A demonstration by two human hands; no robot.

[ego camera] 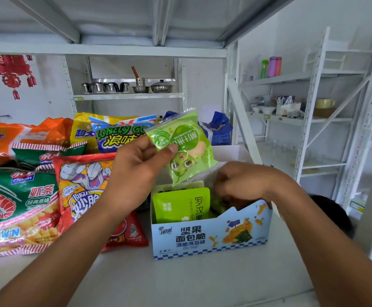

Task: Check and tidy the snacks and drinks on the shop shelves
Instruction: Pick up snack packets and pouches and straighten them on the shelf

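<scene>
My left hand (136,160) holds a small light-green snack packet (185,145) upside down by its corner, above a blue and white display box (211,238) on the white shelf. My right hand (244,182) reaches into the box's right half, fingers curled among green packets; what it grips is hidden. A bright green pouch (181,204) stands upright in the box's left half.
Left of the box lie snack bags: an orange and red Bugles bag (81,187), green prawn-cracker bags (19,202), a Lonely God bag (118,134), orange bags (14,138). Blue packs (219,129) sit behind. White racks with pots (127,86) and bottles (271,66) stand beyond.
</scene>
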